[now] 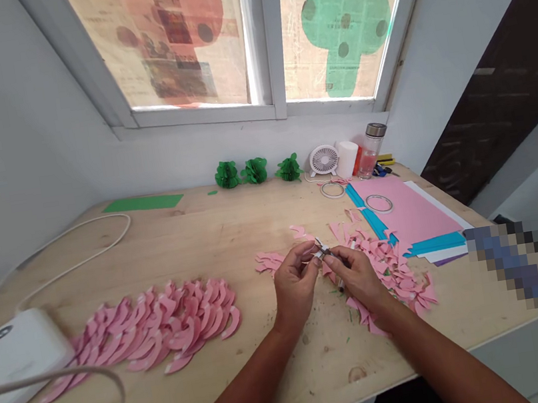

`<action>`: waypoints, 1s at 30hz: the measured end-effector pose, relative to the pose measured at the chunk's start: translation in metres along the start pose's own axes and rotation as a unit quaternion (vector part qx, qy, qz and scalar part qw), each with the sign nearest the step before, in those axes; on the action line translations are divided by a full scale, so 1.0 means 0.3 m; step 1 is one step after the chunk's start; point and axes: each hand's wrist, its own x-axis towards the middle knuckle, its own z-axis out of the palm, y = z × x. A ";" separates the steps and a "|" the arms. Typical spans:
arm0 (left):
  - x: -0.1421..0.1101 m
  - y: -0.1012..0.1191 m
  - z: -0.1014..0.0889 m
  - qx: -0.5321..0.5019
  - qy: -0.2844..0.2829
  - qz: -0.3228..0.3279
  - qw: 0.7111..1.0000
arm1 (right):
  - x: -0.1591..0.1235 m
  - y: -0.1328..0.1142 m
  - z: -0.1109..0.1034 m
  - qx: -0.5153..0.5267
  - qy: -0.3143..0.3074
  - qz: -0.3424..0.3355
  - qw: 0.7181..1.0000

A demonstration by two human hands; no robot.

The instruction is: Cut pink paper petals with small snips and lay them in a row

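Both hands meet over the table in the middle of the view. My left hand (296,285) is closed in a pinch at a small white-and-dark object (323,247). From the other side my right hand (358,276) also has its fingers closed at that object; a dark tip shows below them. The object is too small and too covered by fingers to name. Around and under my right hand lies a loose heap of pink paper scraps (400,269). Left of my hands are overlapping rows of curved pink paper pieces (179,316).
A white box with a cable (24,359) stands at the left. Green paper shapes (254,170), a small fan (324,160) and a glass bottle (371,152) line the wall. Pink sheets (406,208) over blue ones lie right, with a tape ring (379,204) on top.
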 end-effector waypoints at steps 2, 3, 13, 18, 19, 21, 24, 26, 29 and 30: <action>0.000 0.001 0.000 0.001 0.003 0.000 1.000 | 0.000 0.000 0.000 -0.002 -0.001 -0.001 1.000; -0.001 0.002 0.000 0.002 0.005 0.000 1.000 | 0.000 0.000 -0.001 -0.002 -0.003 -0.002 1.000; 0.000 0.005 -0.003 0.003 0.009 -0.006 1.000 | -0.003 -0.017 -0.004 0.000 -0.002 -0.006 1.000; 0.002 -0.001 -0.002 -0.003 0.001 0.001 1.000 | -0.002 -0.010 -0.002 0.002 -0.008 0.005 1.000; 0.003 -0.003 -0.003 -0.002 0.000 0.001 1.000 | -0.002 -0.009 -0.002 0.004 -0.009 0.006 1.000; 0.003 -0.006 -0.004 -0.001 -0.002 0.000 1.000 | -0.002 -0.006 -0.001 0.003 -0.007 0.006 1.000; 0.002 -0.006 -0.006 -0.007 -0.007 -0.004 1.000 | -0.002 -0.005 -0.001 -0.002 -0.006 0.001 1.000; 0.002 -0.004 -0.005 -0.009 -0.006 -0.006 1.000 | -0.002 -0.005 -0.001 -0.002 -0.006 -0.001 1.000; 0.001 0.002 -0.002 -0.011 -0.004 -0.007 1.000 | -0.002 -0.006 -0.001 0.000 -0.007 -0.001 1.000; 0.001 0.004 -0.001 -0.012 -0.003 -0.008 1.000 | -0.003 -0.007 -0.001 -0.001 -0.007 -0.001 1.000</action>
